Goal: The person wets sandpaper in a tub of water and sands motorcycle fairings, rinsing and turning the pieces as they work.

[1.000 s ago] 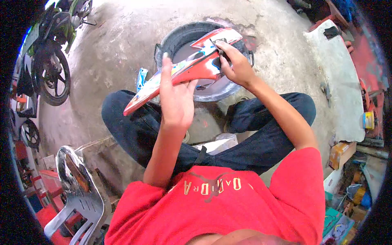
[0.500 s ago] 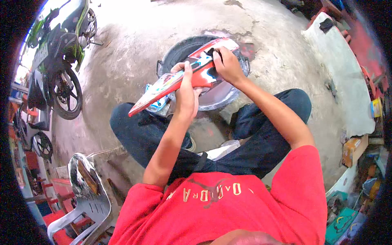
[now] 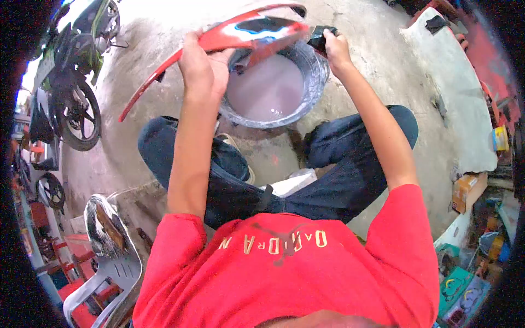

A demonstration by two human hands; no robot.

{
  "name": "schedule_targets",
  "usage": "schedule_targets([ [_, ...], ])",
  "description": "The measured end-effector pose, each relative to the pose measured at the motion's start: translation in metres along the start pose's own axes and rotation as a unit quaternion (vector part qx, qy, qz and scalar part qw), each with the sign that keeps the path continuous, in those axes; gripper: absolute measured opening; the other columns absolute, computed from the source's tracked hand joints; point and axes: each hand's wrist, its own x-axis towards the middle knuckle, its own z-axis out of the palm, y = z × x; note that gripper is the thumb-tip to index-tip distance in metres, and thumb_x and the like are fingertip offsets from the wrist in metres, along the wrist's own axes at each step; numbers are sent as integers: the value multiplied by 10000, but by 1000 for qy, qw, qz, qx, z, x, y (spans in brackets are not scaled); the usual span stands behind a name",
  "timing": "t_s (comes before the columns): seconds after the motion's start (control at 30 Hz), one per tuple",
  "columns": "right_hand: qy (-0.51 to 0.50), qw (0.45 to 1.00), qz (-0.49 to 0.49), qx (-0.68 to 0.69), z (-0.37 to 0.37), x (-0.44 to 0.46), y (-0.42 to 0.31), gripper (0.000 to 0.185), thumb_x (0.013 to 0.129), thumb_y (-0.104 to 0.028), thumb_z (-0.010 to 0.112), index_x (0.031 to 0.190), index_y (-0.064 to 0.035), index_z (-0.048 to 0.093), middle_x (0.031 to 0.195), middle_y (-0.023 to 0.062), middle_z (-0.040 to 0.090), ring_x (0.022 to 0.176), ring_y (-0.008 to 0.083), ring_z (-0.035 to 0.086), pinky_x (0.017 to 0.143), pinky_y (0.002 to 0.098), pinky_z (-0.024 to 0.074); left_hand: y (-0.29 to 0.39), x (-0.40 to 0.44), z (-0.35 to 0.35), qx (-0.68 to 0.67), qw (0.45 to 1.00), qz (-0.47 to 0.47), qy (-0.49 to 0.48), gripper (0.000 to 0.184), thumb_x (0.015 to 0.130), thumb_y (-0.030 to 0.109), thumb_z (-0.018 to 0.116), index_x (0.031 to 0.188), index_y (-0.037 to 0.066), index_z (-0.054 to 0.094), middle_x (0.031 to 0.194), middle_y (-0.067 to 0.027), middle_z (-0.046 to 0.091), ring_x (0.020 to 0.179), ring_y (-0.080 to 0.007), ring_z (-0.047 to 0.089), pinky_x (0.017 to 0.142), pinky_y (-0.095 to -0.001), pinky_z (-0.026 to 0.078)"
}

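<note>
My left hand [image 3: 205,68] grips a curved red, white and blue motorcycle fairing panel [image 3: 224,37], thumb and fingers around its lower edge. The panel is held tilted above the far side of a dark tub [image 3: 314,90] of cloudy greyish water [image 3: 267,90]. Its right part is smeared by motion. In my right hand [image 3: 338,52], a small dark sheet that looks like sandpaper [image 3: 320,39] is pinched between the fingers, just off the panel's right end.
Both my legs [image 3: 361,142] are bent around the tub's near side on the concrete floor. A motorcycle [image 3: 79,104] stands at left, above a worn plastic chair [image 3: 115,246]. A cardboard box [image 3: 469,191] and clutter line the right side.
The panel has been raised, moved away from me and turned, uncovering the water in the tub. My right hand has come off the panel, moving right and upward with the dark sandpaper.
</note>
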Motion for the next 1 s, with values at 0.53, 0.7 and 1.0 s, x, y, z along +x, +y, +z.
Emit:
schedule_targets([
  [0.53, -161, 806, -74, -564, 61, -10, 233, 284, 998, -296, 471, 1126, -85, 612, 1003, 250, 686, 965, 450, 655, 840, 554, 503, -58, 7, -48, -57, 995, 76, 10, 659, 1031, 534, 410, 1430, 31, 264, 1402, -225, 450, 1294, -361, 491, 1115, -600, 358],
  [0.7, -291, 778, -38, -555, 66, -33, 290, 317, 968, -299, 522, 1165, -76, 632, 1063, 249, 679, 969, 449, 650, 828, 548, 510, -65, 0, -50, -67, 996, 52, 22, 625, 1038, 506, 415, 1385, -3, 310, 1387, -227, 471, 1274, -356, 510, 1114, -581, 373],
  [1.0, -363, 772, 53, -519, 71, -33, 327, 386, 915, -379, 593, 1076, -48, 708, 1060, 256, 684, 1001, 438, 652, 893, 494, 502, -69, -11, -57, -133, 981, 15, 141, 483, 1011, 570, 433, 1194, 124, 455, 1363, -158, 520, 1307, -356, 479, 1096, -653, 330],
])
